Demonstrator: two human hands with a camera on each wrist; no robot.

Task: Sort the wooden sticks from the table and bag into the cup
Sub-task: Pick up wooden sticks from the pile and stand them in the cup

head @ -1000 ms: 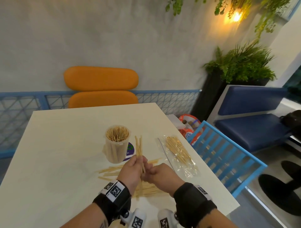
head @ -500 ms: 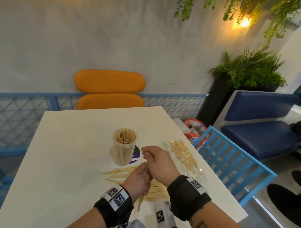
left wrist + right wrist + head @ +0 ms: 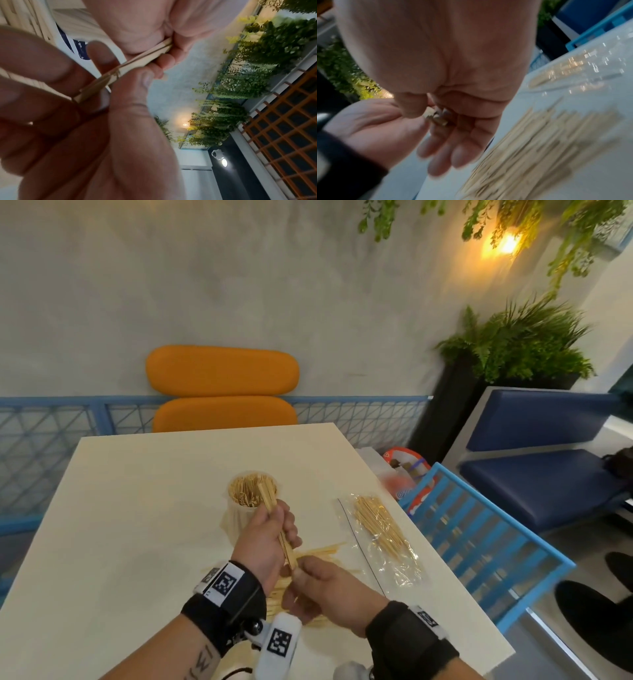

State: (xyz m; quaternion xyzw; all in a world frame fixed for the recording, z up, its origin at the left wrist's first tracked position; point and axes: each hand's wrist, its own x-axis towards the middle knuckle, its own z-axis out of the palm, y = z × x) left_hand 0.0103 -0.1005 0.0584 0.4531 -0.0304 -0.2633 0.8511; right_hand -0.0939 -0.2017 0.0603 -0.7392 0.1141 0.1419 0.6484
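A pale cup (image 3: 237, 517) full of upright wooden sticks stands mid-table. My left hand (image 3: 279, 530) grips a small bundle of sticks (image 3: 270, 505) just in front of the cup, the bundle's top end leaning over the rim. Below it, my right hand (image 3: 303, 577) pinches the bundle's lower end. In the left wrist view the bundle (image 3: 137, 60) runs from my left fingers (image 3: 96, 58) up into the right hand (image 3: 164, 56). The right wrist view shows the stick ends (image 3: 436, 118) between the right thumb and forefinger. Loose sticks (image 3: 323, 553) lie under the hands, blurred (image 3: 530, 155).
A clear plastic bag (image 3: 380, 530) holding more sticks lies on the white table (image 3: 137, 525) to the right, near the edge. A blue slatted chair (image 3: 479, 542) stands beside that edge. An orange seat (image 3: 222, 392) is behind the far edge.
The bundle, held upright and then lowered between both hands, is now lifted by my left hand toward the cup. My right hand has dropped from above the bundle to its lower end.
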